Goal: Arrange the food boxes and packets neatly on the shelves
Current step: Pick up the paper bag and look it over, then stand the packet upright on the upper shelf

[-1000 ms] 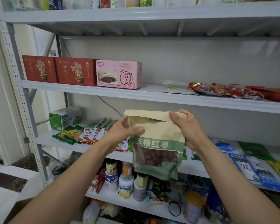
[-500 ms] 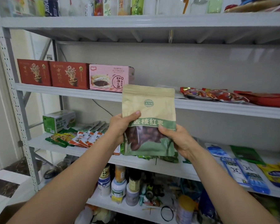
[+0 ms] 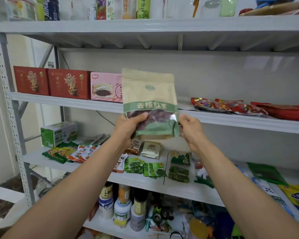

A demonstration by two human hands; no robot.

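While left hand (image 3: 128,126) and right hand (image 3: 191,129) grip its sides, tan pouch (image 3: 148,87), green band, dark fruit window

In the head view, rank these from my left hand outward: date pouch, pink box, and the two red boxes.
1. date pouch, gripped in the left hand.
2. pink box, on the shelf above-left.
3. right red box, beside the pink one.
4. left red box, at the shelf's far end.

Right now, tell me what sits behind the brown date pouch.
The pink box stands behind the date pouch; only its left part shows. Its right end and that stretch of shelf are covered.
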